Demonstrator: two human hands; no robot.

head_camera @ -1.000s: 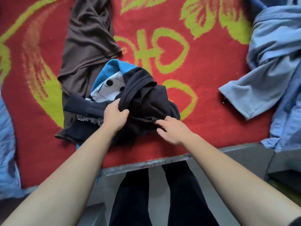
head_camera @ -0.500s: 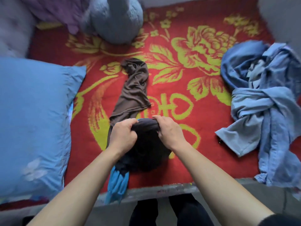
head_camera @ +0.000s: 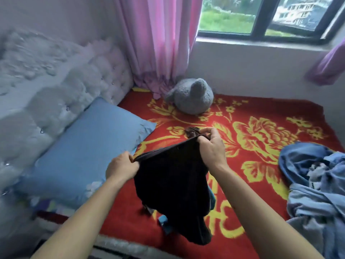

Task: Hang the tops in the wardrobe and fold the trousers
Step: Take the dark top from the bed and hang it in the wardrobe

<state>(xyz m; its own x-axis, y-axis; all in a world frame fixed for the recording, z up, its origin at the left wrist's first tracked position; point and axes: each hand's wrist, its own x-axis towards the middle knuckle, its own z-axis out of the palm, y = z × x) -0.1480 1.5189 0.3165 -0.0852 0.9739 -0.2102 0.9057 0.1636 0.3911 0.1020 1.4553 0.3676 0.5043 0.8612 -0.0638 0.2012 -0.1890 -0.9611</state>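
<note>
The job looks just begun. Nothing folded shows, and a blue pile [head_camera: 315, 184] lies on the right of the bed [head_camera: 261, 109]. The left hand [head_camera: 121, 168] and right hand [head_camera: 211, 146] each pinch the top edge of a dark cloth [head_camera: 171, 176], held up over the near bed (top or trousers, hard to tell). No wardrobe shows.

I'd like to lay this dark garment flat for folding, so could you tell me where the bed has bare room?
Widest bare patch: the red blanket between the plush toy, the blue clothes heap and the right hand. A narrower strip lies between the pillow and the hanging dark garment. The right edge is crowded.
</note>
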